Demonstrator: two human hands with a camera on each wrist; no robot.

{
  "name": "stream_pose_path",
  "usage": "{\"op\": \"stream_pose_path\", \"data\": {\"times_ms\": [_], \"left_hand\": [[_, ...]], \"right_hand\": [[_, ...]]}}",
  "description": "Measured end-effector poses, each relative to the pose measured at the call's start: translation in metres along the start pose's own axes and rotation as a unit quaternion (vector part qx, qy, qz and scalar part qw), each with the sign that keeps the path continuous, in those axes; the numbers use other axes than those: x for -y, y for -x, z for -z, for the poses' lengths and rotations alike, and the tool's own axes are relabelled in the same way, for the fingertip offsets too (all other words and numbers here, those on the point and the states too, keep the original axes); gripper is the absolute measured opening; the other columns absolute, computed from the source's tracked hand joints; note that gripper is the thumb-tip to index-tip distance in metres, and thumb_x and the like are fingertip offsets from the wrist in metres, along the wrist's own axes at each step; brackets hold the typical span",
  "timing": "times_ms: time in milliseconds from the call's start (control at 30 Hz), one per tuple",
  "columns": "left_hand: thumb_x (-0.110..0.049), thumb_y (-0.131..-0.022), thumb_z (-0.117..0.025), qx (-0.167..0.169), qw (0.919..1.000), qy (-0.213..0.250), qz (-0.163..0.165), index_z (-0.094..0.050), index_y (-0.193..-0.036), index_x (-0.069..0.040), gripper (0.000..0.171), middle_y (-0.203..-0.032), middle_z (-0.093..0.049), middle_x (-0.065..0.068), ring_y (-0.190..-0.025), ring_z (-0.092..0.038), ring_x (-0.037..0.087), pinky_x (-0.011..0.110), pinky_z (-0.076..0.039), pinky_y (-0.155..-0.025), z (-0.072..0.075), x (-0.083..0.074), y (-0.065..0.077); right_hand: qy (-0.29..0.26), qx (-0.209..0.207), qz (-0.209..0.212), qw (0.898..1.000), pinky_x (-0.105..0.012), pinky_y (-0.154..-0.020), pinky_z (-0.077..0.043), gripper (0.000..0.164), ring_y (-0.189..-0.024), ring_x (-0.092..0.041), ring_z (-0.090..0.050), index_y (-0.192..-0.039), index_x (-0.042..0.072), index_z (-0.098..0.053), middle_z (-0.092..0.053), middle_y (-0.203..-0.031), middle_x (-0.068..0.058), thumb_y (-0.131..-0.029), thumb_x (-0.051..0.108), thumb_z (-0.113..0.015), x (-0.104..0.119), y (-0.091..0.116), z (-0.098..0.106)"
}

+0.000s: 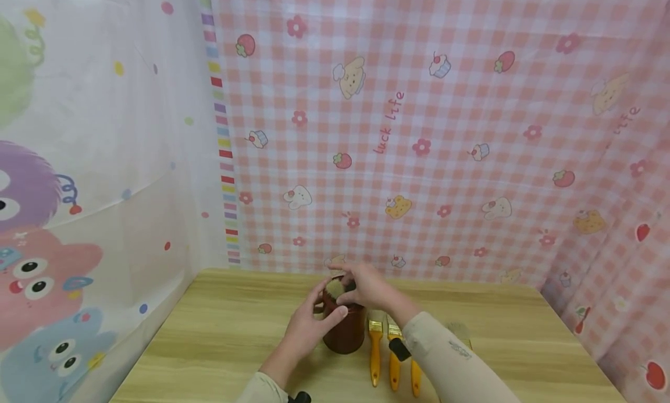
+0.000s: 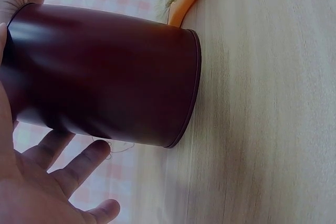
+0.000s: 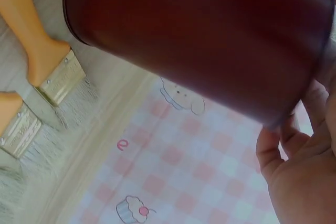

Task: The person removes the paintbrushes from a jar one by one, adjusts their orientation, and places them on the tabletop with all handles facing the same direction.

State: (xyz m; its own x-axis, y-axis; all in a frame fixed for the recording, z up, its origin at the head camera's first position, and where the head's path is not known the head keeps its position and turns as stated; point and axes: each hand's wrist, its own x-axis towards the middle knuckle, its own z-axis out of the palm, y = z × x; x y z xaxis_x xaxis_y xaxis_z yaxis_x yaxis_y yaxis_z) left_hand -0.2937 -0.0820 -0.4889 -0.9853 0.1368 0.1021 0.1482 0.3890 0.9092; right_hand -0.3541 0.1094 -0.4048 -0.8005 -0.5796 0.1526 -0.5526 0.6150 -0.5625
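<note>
A dark red-brown cylindrical holder (image 1: 344, 334) stands upright on the wooden table. My left hand (image 1: 307, 327) holds it near the top, thumb at the front and fingers round the left side; in the left wrist view some fingers spread beyond the holder's wall (image 2: 105, 72). Pale bristles of a paintbrush (image 1: 335, 288) point up at the holder's mouth, its lower part hidden inside. Over the rim, my right hand (image 1: 366, 288) has thumb and a finger on either side of these bristles, seemingly pinching them. The right wrist view shows fingers curled by the rim, the brush hidden.
Several flat paintbrushes with orange handles (image 1: 375, 353) lie right of the holder, bristles away from me, partly under my right sleeve (image 1: 455, 350). A pink checkered cloth (image 1: 445, 176) hangs behind the table (image 1: 230, 333); a white printed cloth (image 1: 157, 129) hangs at left.
</note>
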Motion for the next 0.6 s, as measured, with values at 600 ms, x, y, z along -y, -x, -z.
{"op": "stream_pose_path", "data": {"times_ms": [600], "left_hand": [[-0.057,-0.097,-0.075,-0.012,0.9999,0.009,0.000,-0.040,-0.164,-0.041,0.077,-0.153,-0.061,0.012,-0.135,-0.062,0.038,0.065,-0.056,-0.101,-0.001,-0.004,0.002]], "right_hand": [[-0.251,-0.186,-0.041,0.949,-0.039,-0.076,-0.066,0.084,-0.082,-0.026,-0.077,-0.167,0.029,-0.033,-0.075,-0.106,-0.021,-0.099,0.013,-0.079,-0.004,0.024,0.095]]}}
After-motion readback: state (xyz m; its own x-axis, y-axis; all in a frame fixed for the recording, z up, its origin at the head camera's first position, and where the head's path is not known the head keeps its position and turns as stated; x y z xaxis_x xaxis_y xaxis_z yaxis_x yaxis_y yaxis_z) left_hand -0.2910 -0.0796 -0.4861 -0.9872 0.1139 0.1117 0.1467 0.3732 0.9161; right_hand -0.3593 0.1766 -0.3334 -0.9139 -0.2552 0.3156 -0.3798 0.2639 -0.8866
